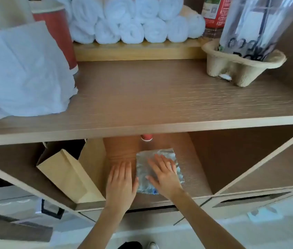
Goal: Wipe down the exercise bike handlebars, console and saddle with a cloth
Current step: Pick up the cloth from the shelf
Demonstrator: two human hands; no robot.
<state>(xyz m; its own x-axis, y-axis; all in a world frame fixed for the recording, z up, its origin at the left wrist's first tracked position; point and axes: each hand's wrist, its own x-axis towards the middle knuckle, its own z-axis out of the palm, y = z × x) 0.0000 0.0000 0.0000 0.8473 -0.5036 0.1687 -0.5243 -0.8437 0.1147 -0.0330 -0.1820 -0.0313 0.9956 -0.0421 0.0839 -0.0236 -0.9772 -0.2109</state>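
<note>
A light blue and white cloth (143, 186) lies flat on the lower shelf (192, 169) of a wooden shelving unit. My right hand (163, 175) rests flat on top of the cloth with its fingers straight. Just left of the cloth, my left hand (120, 182) lies flat on the shelf board with straight fingers, its edge touching the cloth's left side. No exercise bike is in view.
Brown paper bags (66, 175) lean at the left of the lower shelf, a red cup (146, 137) stands at its back. The upper shelf (151, 97) carries a wooden tray of rolled white towels (133, 22), stacked napkins (25, 69), red cups (57, 27) and a pulp cup carrier (240, 65).
</note>
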